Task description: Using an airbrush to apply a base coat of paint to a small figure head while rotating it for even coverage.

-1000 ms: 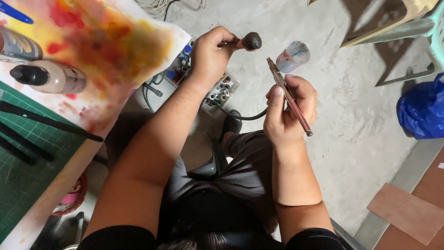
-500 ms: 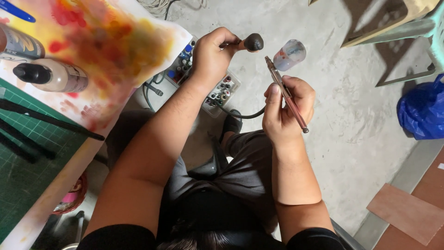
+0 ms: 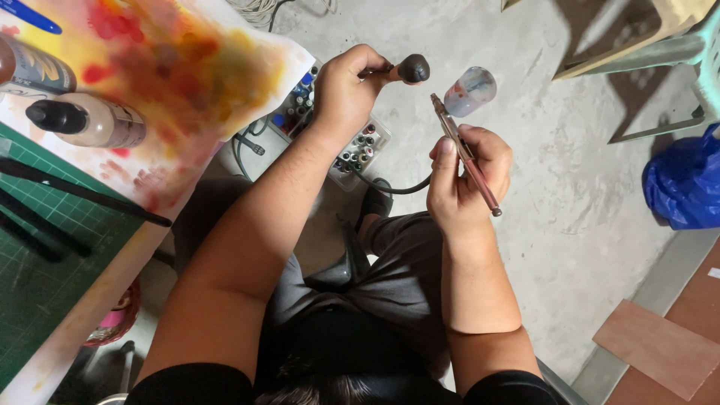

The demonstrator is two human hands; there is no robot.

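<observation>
Head view shows your right hand (image 3: 466, 180) closed in a firm grip on a slim airbrush (image 3: 465, 154), held above your lap with its paint cup (image 3: 470, 91) tilted away. Your left hand (image 3: 351, 90) is closed on a dark round-tipped tool (image 3: 409, 69), just beside the cup, over a tray of small paint bottles (image 3: 360, 146) on the floor

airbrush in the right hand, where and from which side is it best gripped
Probably around the middle of the thin metal body of the airbrush, as the right hand has it now: fingers wrapped from the side, thumb along the barrel. The hose leaves from below and the cup sits near the tip, so coming from the side, between tip and tail, avoids both.
</observation>
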